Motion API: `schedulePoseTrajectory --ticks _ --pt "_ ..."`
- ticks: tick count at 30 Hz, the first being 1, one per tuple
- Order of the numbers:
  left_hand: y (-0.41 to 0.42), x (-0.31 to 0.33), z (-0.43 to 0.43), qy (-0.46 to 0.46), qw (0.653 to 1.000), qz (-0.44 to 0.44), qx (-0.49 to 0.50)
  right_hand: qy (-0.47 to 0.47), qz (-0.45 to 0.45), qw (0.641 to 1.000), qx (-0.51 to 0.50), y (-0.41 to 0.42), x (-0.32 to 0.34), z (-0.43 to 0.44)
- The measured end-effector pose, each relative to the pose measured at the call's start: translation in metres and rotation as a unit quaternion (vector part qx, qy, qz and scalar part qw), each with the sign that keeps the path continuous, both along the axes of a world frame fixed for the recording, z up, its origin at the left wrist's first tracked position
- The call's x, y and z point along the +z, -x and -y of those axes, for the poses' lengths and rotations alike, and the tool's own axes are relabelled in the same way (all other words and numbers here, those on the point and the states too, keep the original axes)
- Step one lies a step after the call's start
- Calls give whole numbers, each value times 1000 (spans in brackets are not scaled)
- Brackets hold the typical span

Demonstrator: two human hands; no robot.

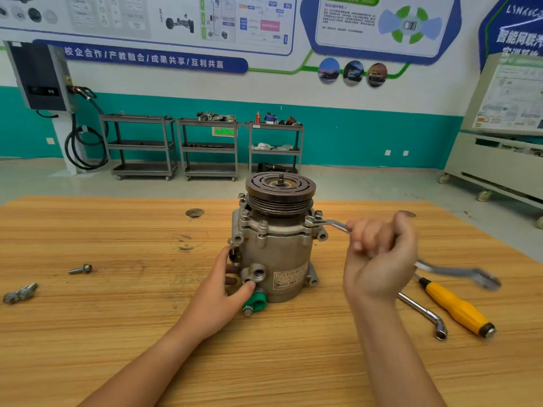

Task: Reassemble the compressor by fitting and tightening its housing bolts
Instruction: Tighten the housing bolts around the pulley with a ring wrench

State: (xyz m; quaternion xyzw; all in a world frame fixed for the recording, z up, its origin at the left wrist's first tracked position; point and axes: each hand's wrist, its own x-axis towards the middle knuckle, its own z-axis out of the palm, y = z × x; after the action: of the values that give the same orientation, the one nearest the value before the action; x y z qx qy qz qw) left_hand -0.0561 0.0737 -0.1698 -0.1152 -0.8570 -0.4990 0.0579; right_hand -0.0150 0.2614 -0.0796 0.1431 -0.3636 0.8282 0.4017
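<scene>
The grey compressor [277,248] stands upright on the wooden table [117,312], its pulley [280,188] on top. Several housing bolts [263,225] sit in the flange round the pulley. My right hand [380,257] grips the shaft of a ring wrench [332,223] whose ring end sits on the bolt at the right of the flange. The wrench's other end sticks out to the right of my hand. My left hand [226,286] holds the compressor's lower left side, thumb near a port and a green cap [256,302].
A loose bolt [80,269] and a metal fitting [20,293] lie on the table at the left. A yellow-handled screwdriver [457,308] and an L-shaped socket wrench [426,314] lie at the right. A small round disc [194,212] lies behind the compressor. Shelving carts stand by the far wall.
</scene>
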Motion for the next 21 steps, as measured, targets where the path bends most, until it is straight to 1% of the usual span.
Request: schedulePoseTrajectory --ticks 1,2,3,4,5,6,7,8,9,10,11,12,13,14,16,18,21 --pt "-1 1 0 -4 1000 4 -1 -97 -41 992 -65 -5 -8 15" --pt "-2 2 1 -9 1000 5 -2 -208 -84 964 -140 -7 -15 32" --pt "-2 1 1 -10 1000 -2 -8 -312 -117 917 -221 -5 -19 48" --pt "-2 0 1 -6 1000 -18 -16 -393 -128 861 -296 1 -20 63" --pt "-1 -1 2 3 999 -36 -19 -448 -115 816 -347 6 -16 76" --pt "-1 -2 2 10 999 -45 -15 -482 -98 783 -380 12 -11 85" --pt "-1 -2 2 10 999 -45 -10 -500 -90 758 -409 15 -5 90" --pt "-1 -1 2 3 999 -42 -9 -503 -93 748 -423 14 -1 90" --pt "0 -1 1 -7 999 -32 -10 -488 -103 763 -412 11 1 86" --pt "0 -1 1 -12 1000 -16 -10 -444 -107 812 -363 5 6 78" --pt "-1 -1 2 -13 1000 -2 -10 -359 -94 889 -269 -3 15 67" --pt "0 0 2 -11 1000 11 -11 -241 -76 955 -153 -9 27 54" --pt "0 0 2 -7 1000 19 -12 -119 -73 988 -58 -14 40 38" --pt "1 0 2 -2 1000 23 -12 -39 -81 996 -1 -16 52 20" --pt "1 1 2 -2 1000 26 -13 50 -81 994 58 -14 68 -10" --pt "1 1 3 -4 1000 28 -13 94 -34 989 105 -5 70 -22" --pt "2 1 3 -1 1000 24 -12 114 42 986 118 14 55 -22"
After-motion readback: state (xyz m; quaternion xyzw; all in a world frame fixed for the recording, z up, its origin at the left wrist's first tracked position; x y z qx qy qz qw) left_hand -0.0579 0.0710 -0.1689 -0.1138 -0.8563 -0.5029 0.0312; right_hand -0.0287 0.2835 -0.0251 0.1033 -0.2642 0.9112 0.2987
